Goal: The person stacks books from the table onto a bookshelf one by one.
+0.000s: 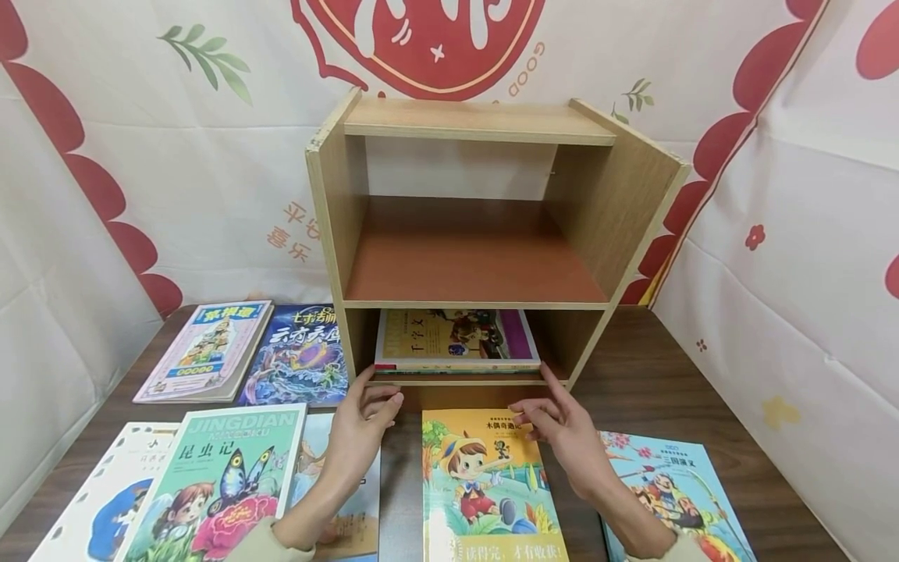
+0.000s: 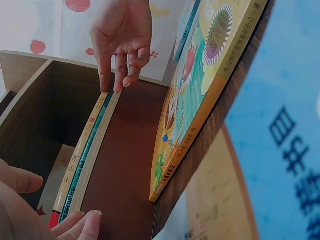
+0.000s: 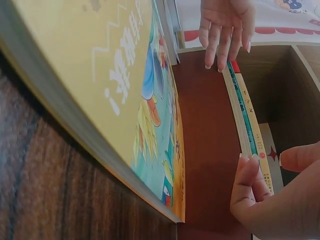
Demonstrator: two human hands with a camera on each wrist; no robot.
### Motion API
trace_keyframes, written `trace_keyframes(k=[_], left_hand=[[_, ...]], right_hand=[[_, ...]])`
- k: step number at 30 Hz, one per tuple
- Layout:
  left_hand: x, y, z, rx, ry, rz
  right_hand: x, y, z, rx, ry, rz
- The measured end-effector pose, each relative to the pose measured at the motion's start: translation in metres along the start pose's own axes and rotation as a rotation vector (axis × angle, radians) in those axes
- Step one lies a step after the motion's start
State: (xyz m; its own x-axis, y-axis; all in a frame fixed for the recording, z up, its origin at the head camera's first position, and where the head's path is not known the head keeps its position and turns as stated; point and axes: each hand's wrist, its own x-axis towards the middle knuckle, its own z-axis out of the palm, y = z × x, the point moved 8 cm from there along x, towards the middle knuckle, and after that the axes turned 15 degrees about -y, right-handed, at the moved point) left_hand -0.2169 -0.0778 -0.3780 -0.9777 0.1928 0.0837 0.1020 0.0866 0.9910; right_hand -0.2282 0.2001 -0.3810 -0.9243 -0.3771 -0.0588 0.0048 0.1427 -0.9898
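Observation:
A short stack of books [image 1: 456,343] lies flat on the lower shelf, a yellow and purple cover on top. In the left wrist view a cream spine [image 2: 80,155] and a green spine [image 2: 89,152] show, with pale page edges below them. My left hand [image 1: 354,429] is at the stack's left front corner, fingers loosely bent. At the right front corner my right hand [image 1: 565,437] rests its extended index finger against the stack's end. The right wrist view shows the left hand's relaxed fingers [image 3: 225,45] by the far end of the spines.
The wooden bookshelf [image 1: 477,304] stands at the back of the table. A Pinocchio book [image 1: 485,484] lies before it, a blue-covered book [image 1: 674,492] to the right. At left are a green butterfly book [image 1: 218,476] and several others, including a pink-bordered book [image 1: 211,351].

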Motion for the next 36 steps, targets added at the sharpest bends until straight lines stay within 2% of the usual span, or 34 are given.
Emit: trace_keyframes(k=[9, 14, 21, 25, 30, 36], left_hand=[[0.001, -0.001, 0.003, -0.009, -0.023, -0.020], [-0.007, -0.003, 0.006, -0.024, -0.057, -0.035], [-0.020, -0.002, 0.008, -0.079, -0.065, -0.036], [-0.025, -0.006, 0.016, -0.139, -0.112, -0.086], [-0.027, -0.020, 0.030, -0.254, -0.190, -0.189], [-0.026, -0.034, 0.042, -0.316, -0.216, -0.274]], right_hand=[[-0.002, 0.000, -0.001, -0.014, -0.030, 0.011], [-0.012, 0.002, -0.004, -0.040, -0.003, 0.047], [-0.028, 0.004, -0.010, -0.070, 0.047, 0.128], [-0.035, 0.007, -0.011, -0.069, 0.055, 0.163], [-0.041, 0.018, -0.007, -0.089, 0.023, 0.218], [-0.040, 0.034, -0.002, -0.032, 0.002, 0.260]])
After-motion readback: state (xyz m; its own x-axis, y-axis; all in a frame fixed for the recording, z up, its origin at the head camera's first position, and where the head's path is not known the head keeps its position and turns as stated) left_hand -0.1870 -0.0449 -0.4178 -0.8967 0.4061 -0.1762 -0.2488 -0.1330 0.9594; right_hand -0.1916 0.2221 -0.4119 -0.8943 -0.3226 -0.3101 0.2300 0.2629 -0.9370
